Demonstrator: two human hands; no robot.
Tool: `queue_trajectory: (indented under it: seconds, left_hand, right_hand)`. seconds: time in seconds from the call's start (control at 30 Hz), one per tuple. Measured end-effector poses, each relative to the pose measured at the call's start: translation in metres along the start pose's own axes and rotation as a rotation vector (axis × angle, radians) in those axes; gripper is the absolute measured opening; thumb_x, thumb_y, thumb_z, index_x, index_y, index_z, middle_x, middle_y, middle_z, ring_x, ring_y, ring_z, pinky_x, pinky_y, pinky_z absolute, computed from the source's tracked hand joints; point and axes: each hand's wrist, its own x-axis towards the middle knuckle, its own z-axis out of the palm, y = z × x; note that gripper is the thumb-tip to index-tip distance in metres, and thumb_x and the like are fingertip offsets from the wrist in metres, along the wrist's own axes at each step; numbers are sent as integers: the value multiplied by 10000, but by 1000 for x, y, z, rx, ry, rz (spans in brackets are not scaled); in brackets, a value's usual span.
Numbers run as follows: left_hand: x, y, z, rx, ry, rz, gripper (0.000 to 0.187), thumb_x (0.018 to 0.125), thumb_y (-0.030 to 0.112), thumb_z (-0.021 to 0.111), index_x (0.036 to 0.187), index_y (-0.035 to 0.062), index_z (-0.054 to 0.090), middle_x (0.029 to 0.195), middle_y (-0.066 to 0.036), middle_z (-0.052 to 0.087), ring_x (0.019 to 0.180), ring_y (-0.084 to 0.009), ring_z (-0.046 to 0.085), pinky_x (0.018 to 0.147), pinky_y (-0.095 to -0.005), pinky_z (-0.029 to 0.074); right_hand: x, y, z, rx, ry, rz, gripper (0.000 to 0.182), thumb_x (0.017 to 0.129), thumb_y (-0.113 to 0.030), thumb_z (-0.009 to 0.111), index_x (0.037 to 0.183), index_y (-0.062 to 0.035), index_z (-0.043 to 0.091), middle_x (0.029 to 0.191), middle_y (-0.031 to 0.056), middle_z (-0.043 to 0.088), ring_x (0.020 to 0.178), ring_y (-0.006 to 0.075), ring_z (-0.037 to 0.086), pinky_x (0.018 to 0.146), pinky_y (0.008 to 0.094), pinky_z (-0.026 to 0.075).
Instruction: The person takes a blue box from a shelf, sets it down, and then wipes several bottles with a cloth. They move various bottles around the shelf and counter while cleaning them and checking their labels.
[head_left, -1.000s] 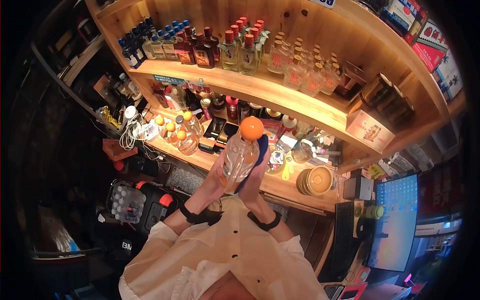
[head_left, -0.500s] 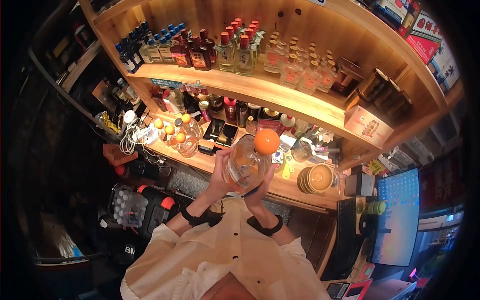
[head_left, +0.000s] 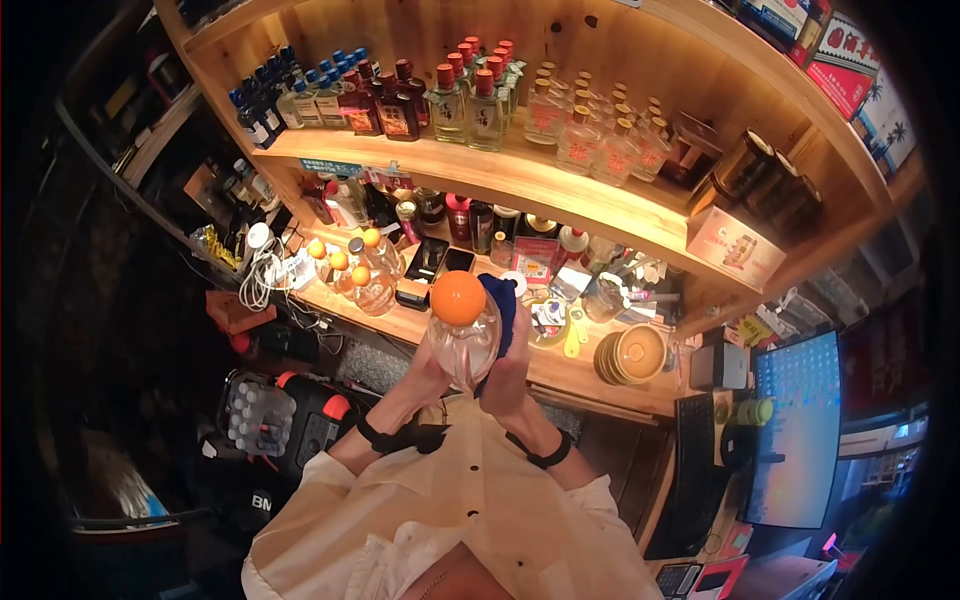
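Observation:
A clear, rounded glass bottle (head_left: 466, 345) with a large orange ball-shaped cap is held in front of my chest, cap up and toward me. My left hand (head_left: 432, 368) grips its lower left side. On the other side my right hand (head_left: 508, 372) holds a dark blue cloth (head_left: 505, 308) against the glass. Parts of the fingers of both hands are hidden behind the bottle and cloth. Several similar orange-capped bottles (head_left: 374, 294) stand on the wooden counter (head_left: 405, 330) to the left, beside a black open box (head_left: 428, 262).
Over the counter runs a wooden shelf (head_left: 450, 158) with rows of small bottles. To the right are stacked wooden bowls (head_left: 640, 356), a keyboard (head_left: 692, 465) and a monitor (head_left: 797, 430). A white cable (head_left: 262, 280) lies at left; a black-and-red case (head_left: 315, 420) stands below.
The bottle has turned and shifted left, its cap swinging from upper right to upper left. The blue cloth, mostly hidden before, now shows at its right side in my right hand.

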Motion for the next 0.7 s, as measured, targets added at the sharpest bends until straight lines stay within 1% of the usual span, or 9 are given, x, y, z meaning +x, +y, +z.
queue_trajectory:
  seconds: [0.1, 0.17, 0.2, 0.27, 0.3, 0.43, 0.53, 0.6, 0.7]
  left_hand:
    - [0, 15, 7, 47, 38, 50, 1279, 622, 697, 781, 1519, 67, 121, 1501, -84, 321, 1391, -212, 356, 1137, -380, 332]
    - [-2, 14, 13, -24, 48, 49, 1264, 624, 659, 807, 1516, 62, 138, 1500, -88, 321, 1390, -216, 357, 1137, -382, 332]
    - [-1, 13, 14, -93, 50, 48, 1250, 626, 621, 833, 1512, 57, 155, 1499, -92, 322, 1389, -219, 358, 1138, -383, 331]
    - [1, 6, 9, -29, 49, 65, 1207, 656, 560, 844, 1511, 54, 158, 1499, -92, 317, 1390, -219, 353, 1139, -384, 329]
    - [2, 3, 7, 38, 40, 76, 1167, 686, 499, 855, 1510, 50, 162, 1500, -92, 312, 1392, -219, 348, 1140, -384, 327]
    - [2, 4, 13, 273, 57, 152, 1092, 740, 375, 848, 1514, 48, 150, 1507, -91, 306, 1400, -224, 338, 1135, -388, 331]
    - [-4, 7, 20, 390, 36, 272, 890, 873, 335, 723, 1506, 47, 168, 1510, -88, 309, 1403, -227, 333, 1134, -389, 324]
    - [-6, 10, 26, 15, 97, 156, 647, 998, 341, 530, 1488, 66, 210, 1504, -79, 319, 1389, -228, 352, 1134, -394, 315]
    - [-12, 9, 24, -203, 104, 130, 505, 1049, 343, 396, 1463, 91, 257, 1476, -72, 355, 1375, -226, 372, 1129, -394, 320]
  right_hand:
    - [-10, 10, 6, 37, -15, 183, 929, 950, -679, 330, 1470, 81, 205, 1465, 200, 323, 1348, 291, 393, 1105, 422, 335]
    - [-5, 7, 5, -29, 43, -25, 894, 977, -643, 221, 1428, 128, 257, 1409, 275, 394, 1306, 404, 403, 1106, 478, 279]
    - [-3, 7, 3, -24, 35, -26, 894, 977, -643, 221, 1428, 128, 257, 1409, 275, 394, 1306, 404, 403, 1106, 478, 279]
    - [0, 5, -1, -48, 54, -93, 947, 935, -682, 369, 1454, 95, 210, 1430, 248, 364, 1314, 368, 404, 1103, 463, 300]
    - [-3, -2, 14, 447, 141, 33, 1026, 852, -611, 641, 1474, 50, 164, 1446, 207, 339, 1315, 316, 407, 1099, 443, 328]
    - [-6, -2, -6, 51, 99, 112, 1096, 738, -398, 852, 1477, 25, 162, 1430, 157, 363, 1318, 276, 411, 1090, 405, 356]
    - [-7, 4, -12, 295, 169, 291, 1066, 745, -407, 843, 1474, 23, 195, 1400, 146, 403, 1295, 260, 440, 1079, 384, 368]
    - [-9, 12, -19, 325, 206, 265, 1005, 753, -408, 837, 1456, 28, 266, 1367, 132, 450, 1266, 235, 468, 1063, 367, 385]
    - [-14, 24, -25, 597, 199, 392, 892, 780, -361, 820, 1423, 32, 344, 1341, 114, 494, 1241, 207, 485, 1050, 355, 396]
